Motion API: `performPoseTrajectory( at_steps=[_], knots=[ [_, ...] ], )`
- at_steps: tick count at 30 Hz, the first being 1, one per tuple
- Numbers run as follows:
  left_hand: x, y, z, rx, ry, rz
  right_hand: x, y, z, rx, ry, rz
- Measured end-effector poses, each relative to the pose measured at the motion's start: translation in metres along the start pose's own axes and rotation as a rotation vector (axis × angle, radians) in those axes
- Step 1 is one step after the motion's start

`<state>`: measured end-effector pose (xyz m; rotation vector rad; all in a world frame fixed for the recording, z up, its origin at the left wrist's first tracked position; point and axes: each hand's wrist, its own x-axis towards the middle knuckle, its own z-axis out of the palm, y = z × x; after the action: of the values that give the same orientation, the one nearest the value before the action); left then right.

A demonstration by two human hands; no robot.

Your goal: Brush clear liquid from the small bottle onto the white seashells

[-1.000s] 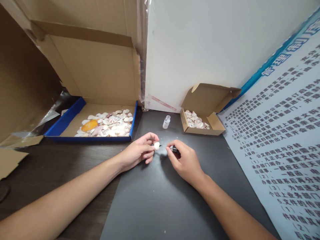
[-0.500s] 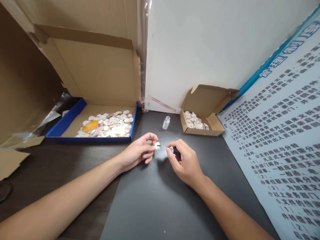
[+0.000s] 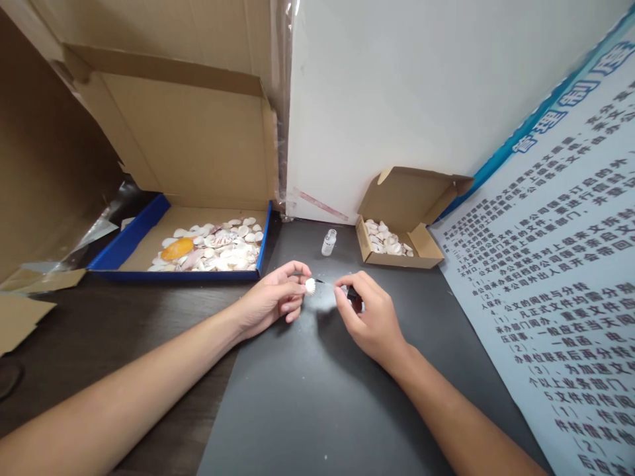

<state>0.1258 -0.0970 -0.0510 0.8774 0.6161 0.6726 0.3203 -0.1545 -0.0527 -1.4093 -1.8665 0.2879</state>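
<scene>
We are pinching a small white scallop shell (image 3: 310,286) at the centre of the frame, gripping its edge between the thumb and fingers of our left hand (image 3: 272,297). Just right of it, we are pointing a fine-tipped brush with a black cap-like handle (image 3: 352,294) at the shell, grasping it in our right hand (image 3: 371,314); whether its tip is touching, we cannot tell. We are judging the brushing to be under way: the small glass bottle (image 3: 328,243) above centre is standing uncapped, yet how much of the shell is coated or left is not showing. Farther out, loose shells are lying in the cardboard box (image 3: 404,261) right of centre and the blue-sided box (image 3: 173,275) at left.
</scene>
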Motion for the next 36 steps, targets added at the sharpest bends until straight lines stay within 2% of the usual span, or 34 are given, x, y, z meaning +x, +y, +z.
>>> performPoseTrajectory(
  at_steps=[2, 6, 10, 13, 16, 20, 24, 29, 34, 36],
  knots=[
    [-0.0003, 0.0004, 0.0002, -0.011, -0.001, -0.008, -0.0001, -0.0004, 0.0004, 0.021, -0.012, -0.029],
    [-0.0012, 0.0013, 0.0010, -0.053, 0.005, -0.022, -0.0001, -0.0010, 0.0007, -0.034, -0.015, 0.014],
    [-0.0018, 0.0019, 0.0017, -0.083, -0.020, -0.036, 0.0000, -0.0019, 0.0003, 0.066, 0.001, -0.036],
    [-0.0019, 0.0019, 0.0014, -0.096, -0.030, -0.043, 0.0002, -0.0026, 0.0004, 0.003, -0.019, -0.012],
    [-0.0020, 0.0016, 0.0005, -0.106, -0.027, -0.038, 0.0003, -0.0029, 0.0003, -0.033, 0.022, 0.001],
    [-0.0021, 0.0013, -0.0004, -0.108, -0.025, -0.038, 0.0002, -0.0015, 0.0004, -0.003, -0.036, -0.042],
    [-0.0019, 0.0022, 0.0007, -0.115, -0.003, -0.040, 0.0019, 0.0026, -0.0013, -0.070, -0.024, 0.030],
    [-0.0017, 0.0013, 0.0045, -0.129, 0.038, -0.029, 0.0020, 0.0006, -0.0023, 0.042, -0.023, -0.048],
    [-0.0021, -0.0007, 0.0068, -0.136, 0.072, 0.014, -0.0001, -0.0028, -0.0008, -0.024, 0.005, -0.002],
    [-0.0025, -0.0006, 0.0074, -0.140, 0.091, 0.026, -0.0009, -0.0035, -0.0002, 0.012, 0.009, -0.031]
  ],
)
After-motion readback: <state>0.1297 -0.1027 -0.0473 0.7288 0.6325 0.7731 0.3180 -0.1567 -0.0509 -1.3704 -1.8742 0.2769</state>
